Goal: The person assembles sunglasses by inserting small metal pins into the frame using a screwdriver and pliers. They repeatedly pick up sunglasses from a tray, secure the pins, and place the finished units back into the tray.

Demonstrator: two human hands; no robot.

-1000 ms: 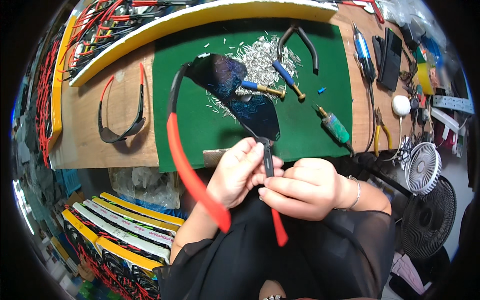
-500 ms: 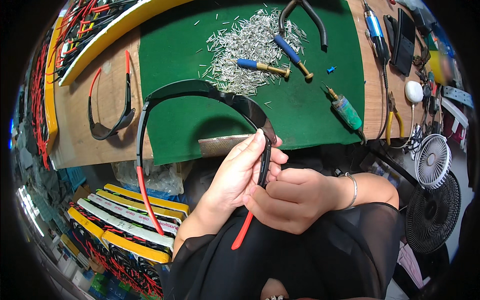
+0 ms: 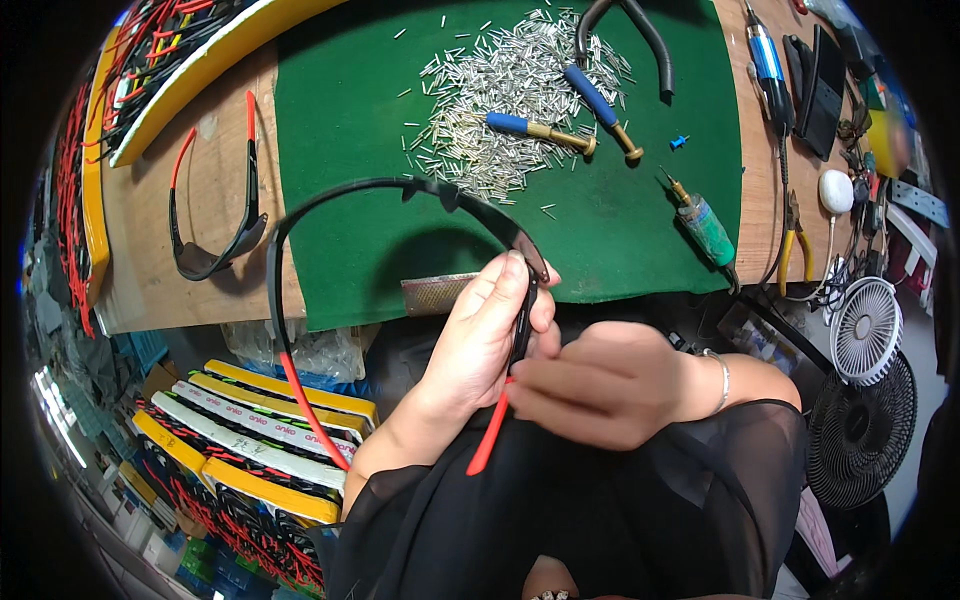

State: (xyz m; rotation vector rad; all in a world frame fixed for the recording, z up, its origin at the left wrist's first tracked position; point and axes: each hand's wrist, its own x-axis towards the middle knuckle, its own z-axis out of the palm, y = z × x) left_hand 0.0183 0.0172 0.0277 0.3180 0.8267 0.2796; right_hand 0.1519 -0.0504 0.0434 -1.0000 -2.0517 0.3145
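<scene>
A pair of black sunglasses (image 3: pixel 493 219) with red temple tips is held over the near edge of the green mat (image 3: pixel 620 245). My left hand (image 3: pixel 475 335) is closed on it near the right hinge, thumb on top and fingers beneath. The other temple reaches down to the left, past my forearm. Beside the held temple, where black meets red, is my right hand (image 3: pixel 610 385), smeared by motion. Its fingertips are near or touching the temple; I cannot tell which. A second pair of sunglasses (image 3: pixel 247 237) rests on the wooden table at left.
On the mat lie a heap of small metal pins (image 3: pixel 505 85), two blue-handled tools (image 3: pixel 508 124), black-handled pliers (image 3: pixel 662 60) and a green-handled tool (image 3: pixel 706 230). Yellow-handled pliers (image 3: pixel 807 256) and a white fan (image 3: pixel 866 330) are at right. Racks of eyewear (image 3: pixel 250 425) stand lower left.
My right hand has shifted slightly up and right and is now blurred; before, its fingers pinched the temple. My left hand keeps its hold while the sunglasses have tilted a little.
</scene>
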